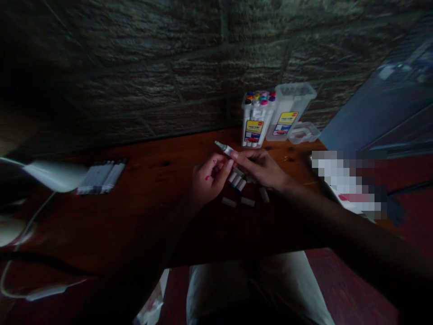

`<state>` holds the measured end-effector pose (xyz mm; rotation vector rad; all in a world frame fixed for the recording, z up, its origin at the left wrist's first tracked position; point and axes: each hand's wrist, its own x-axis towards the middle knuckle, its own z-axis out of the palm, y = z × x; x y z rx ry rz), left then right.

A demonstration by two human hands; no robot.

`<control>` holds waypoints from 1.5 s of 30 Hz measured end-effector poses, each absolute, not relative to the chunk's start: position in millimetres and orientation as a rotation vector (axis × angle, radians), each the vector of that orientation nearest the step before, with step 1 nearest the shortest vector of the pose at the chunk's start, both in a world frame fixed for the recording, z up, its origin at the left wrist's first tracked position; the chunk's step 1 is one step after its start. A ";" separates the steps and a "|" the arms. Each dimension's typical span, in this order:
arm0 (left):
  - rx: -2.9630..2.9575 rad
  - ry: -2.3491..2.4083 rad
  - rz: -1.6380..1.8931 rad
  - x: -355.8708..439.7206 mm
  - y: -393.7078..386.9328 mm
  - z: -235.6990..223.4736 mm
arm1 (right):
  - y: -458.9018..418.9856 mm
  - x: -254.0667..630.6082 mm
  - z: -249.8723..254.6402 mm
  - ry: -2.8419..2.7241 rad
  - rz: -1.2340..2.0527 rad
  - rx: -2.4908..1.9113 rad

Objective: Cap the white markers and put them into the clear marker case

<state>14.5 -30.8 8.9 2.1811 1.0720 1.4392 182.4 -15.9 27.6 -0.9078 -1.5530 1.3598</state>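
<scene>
Near the middle of the wooden table, both my hands meet around a white marker [226, 148], its grey uncapped tip pointing up and to the left. My left hand [211, 178] has its fingers curled and thumb pressed near the barrel; pink ink stains show on it. From the other side, my right hand [260, 167] pinches the barrel between thumb and fingers. Below the hands lie several loose marker caps [240, 184], mostly white, a few with coloured ends. The lower end of the marker is hidden by my fingers.
A clear case full of markers [253, 122] stands by the stone wall, beside a clear container [287, 113] and a small clear lid [304, 132]. Several uncapped-looking markers [101, 177] lie in a row at left, next to a white lamp [56, 175]. Cables run along the left.
</scene>
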 end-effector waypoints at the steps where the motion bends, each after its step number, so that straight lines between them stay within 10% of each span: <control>1: 2.188 1.061 1.446 14.9 -31.5 9.8 | -16.9 182.9 29.7 -1.563 1.352 -0.921; 45: 2.140 1.232 1.553 8.6 -20.5 4.6 | -7.8 184.4 31.9 -1.114 1.533 -0.839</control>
